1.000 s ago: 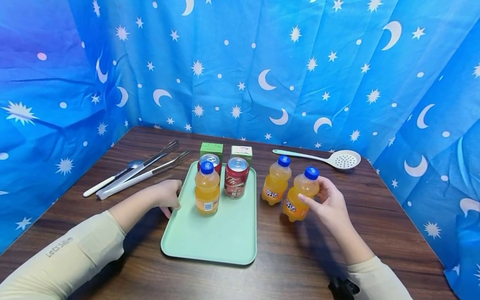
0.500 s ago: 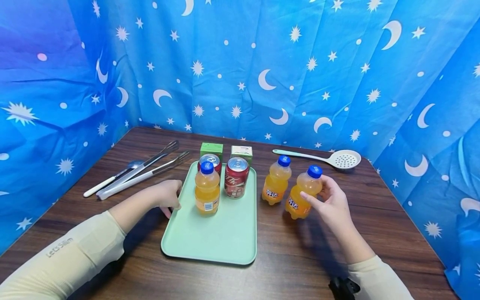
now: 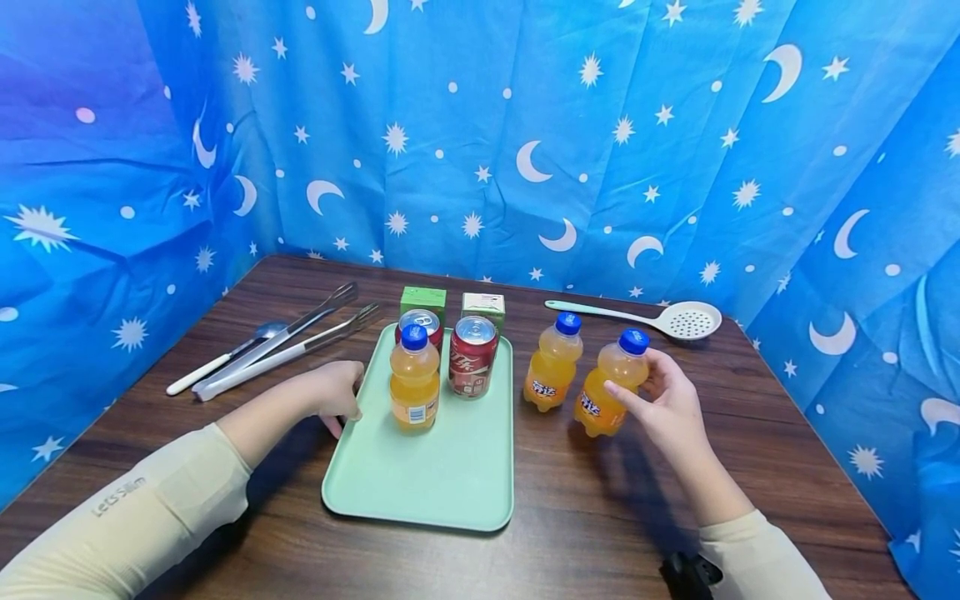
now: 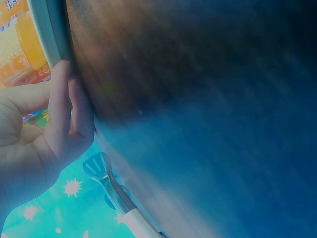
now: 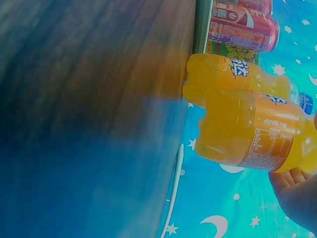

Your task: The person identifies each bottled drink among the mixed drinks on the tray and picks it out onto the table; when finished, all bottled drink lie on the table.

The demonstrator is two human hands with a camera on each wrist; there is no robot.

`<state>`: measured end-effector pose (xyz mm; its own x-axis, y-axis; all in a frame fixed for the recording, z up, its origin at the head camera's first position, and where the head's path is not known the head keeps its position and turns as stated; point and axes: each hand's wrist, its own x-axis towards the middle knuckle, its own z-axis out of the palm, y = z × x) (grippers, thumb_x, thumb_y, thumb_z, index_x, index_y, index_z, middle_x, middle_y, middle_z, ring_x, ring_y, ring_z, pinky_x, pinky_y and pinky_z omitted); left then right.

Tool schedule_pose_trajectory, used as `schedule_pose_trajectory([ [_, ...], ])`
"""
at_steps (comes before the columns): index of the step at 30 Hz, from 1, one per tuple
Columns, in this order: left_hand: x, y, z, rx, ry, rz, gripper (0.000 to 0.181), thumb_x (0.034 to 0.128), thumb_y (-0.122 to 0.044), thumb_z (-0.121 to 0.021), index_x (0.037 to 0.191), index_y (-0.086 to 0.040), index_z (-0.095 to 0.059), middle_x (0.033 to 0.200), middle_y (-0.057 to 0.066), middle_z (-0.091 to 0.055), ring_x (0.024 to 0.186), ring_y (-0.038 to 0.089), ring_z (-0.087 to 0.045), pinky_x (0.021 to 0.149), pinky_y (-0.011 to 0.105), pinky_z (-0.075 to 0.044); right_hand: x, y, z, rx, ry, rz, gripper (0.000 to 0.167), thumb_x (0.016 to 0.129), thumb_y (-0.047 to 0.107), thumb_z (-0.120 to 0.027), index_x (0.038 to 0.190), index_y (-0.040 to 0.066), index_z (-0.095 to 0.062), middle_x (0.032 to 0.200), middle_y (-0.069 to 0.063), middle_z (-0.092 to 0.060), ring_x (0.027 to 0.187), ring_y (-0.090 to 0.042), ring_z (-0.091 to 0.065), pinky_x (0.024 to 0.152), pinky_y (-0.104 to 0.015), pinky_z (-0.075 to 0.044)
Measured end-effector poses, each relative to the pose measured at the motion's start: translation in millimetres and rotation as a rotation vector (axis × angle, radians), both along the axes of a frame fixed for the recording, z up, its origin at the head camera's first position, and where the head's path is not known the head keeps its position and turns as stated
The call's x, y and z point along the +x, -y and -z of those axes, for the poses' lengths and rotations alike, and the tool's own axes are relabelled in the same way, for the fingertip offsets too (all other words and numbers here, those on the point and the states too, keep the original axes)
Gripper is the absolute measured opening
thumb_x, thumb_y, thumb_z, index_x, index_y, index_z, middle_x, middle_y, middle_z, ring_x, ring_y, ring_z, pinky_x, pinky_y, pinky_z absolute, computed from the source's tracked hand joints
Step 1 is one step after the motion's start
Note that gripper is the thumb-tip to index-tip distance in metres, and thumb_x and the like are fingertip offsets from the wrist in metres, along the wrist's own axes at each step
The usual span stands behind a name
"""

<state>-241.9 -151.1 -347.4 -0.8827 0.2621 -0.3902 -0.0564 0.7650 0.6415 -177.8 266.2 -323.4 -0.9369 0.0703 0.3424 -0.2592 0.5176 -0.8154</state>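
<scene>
My left hand (image 3: 339, 392) grips the left rim of a light green tray (image 3: 420, 496); in the left wrist view, that hand's fingers (image 4: 60, 109) pinch the tray's edge. An orange drink bottle (image 3: 415, 379) with a blue cap and two red cans (image 3: 472, 357) stand upright on the tray. To the right of the tray, my right hand (image 3: 667, 400) holds a second orange bottle (image 3: 609, 387) between thumb and fingers, slightly tilted. Another orange bottle (image 3: 553, 362) stands between the tray and the held one. In the right wrist view, the held bottle (image 5: 247, 131) has its base just off the tabletop.
Two green cartons (image 3: 423, 302) stand behind the cans at the tray's far end. Metal tongs (image 3: 277, 354) and a spoon with a white handle (image 3: 201, 372) lie at the left. A white slotted ladle (image 3: 688, 320) lies at the back right, near the patterned blue curtain (image 3: 480, 142).
The bottle in my right hand has moved slightly right and away from me, widening the gap to the standing bottle. My left hand and the tray have stayed put.
</scene>
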Motion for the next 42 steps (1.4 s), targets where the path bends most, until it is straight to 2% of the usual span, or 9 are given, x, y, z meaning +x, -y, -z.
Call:
schedule_pose_trajectory([
  [15, 1.5, 0.0, 1.3, 0.011, -0.008, -0.002, 0.031, 0.0739, 0.013, -0.065, 0.096, 0.005, -0.045, 0.088, 0.018, -0.049, 0.064, 0.025, -0.061, 0.05, 0.033, -0.06, -3.0, -2.6, -0.8, -0.009, 0.018, 0.013, 0.059, 0.084, 0.023, -0.071, 0.131, 0.002, -0.043, 0.126, -0.015, -0.052, 0.117, -0.03, -0.05, 0.098, -0.05, -0.044],
  [23, -0.5, 1.3, 2.2, 0.019, -0.018, 0.004, 0.031, 0.0733, 0.013, -0.065, 0.095, 0.006, -0.044, 0.087, 0.018, -0.05, 0.063, 0.025, -0.061, 0.05, 0.033, -0.06, -5.4, -4.5, 1.2, -0.002, 0.008, 0.014, 0.057, 0.084, 0.023, -0.071, 0.129, 0.002, -0.044, 0.125, -0.014, -0.053, 0.116, -0.029, -0.052, 0.097, -0.047, -0.045],
  [42, 0.1, 0.4, 0.5, 0.001, 0.0, -0.009, 0.031, 0.0754, 0.012, -0.066, 0.097, 0.004, -0.045, 0.088, 0.018, -0.05, 0.065, 0.025, -0.06, 0.05, 0.033, -0.06, -9.9, -6.5, 3.0, 0.003, 0.028, 0.031, 0.059, 0.084, 0.022, -0.071, 0.13, 0.0, -0.041, 0.126, -0.018, -0.051, 0.119, -0.032, -0.049, 0.099, -0.05, -0.043],
])
